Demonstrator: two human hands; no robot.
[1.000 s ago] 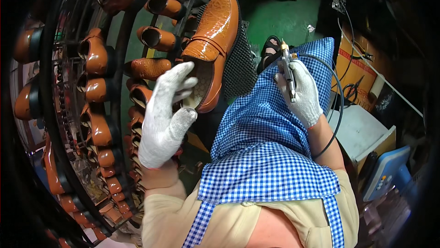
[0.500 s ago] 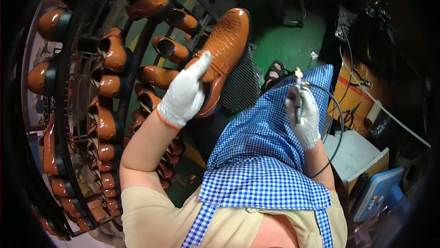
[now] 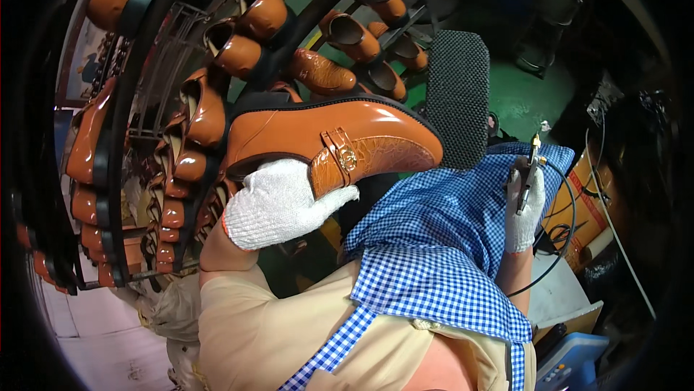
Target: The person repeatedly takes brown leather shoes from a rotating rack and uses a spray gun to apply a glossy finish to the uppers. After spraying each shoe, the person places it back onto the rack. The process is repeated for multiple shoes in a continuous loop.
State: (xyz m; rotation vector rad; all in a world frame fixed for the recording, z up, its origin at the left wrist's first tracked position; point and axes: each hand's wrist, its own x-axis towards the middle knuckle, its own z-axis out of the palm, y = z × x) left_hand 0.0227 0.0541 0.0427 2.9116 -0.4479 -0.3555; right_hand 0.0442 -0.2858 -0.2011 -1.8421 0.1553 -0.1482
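My left hand (image 3: 278, 206), in a white knit glove, has its fingers inside the opening of a glossy orange-brown loafer (image 3: 282, 130). The loafer lies on its side in the air, black sole edge upward and toe pointing right. A buckled strap and a crackle-patterned toe piece show on it. My right hand (image 3: 524, 210), also gloved, is closed around a small metal spray gun (image 3: 530, 174) with a brass tip pointing up. A thin dark hose (image 3: 576, 224) loops from the gun down past my wrist. The gun stays apart from the loafer, to its right.
A dark metal rack (image 3: 141, 102) full of similar brown shoes (image 3: 249, 54) fills the left side. Just beyond the loafer's toe stands a black textured pad (image 3: 457, 98). A blue checked apron (image 3: 434, 224) covers my lap. A cardboard box (image 3: 589, 196) and a blue device (image 3: 571, 362) are at right.
My left hand has turned the loafer from toe-up to sideways, its sole edge now on top, and moved it lower left. The view has shifted left. The right hand keeps the spray gun.
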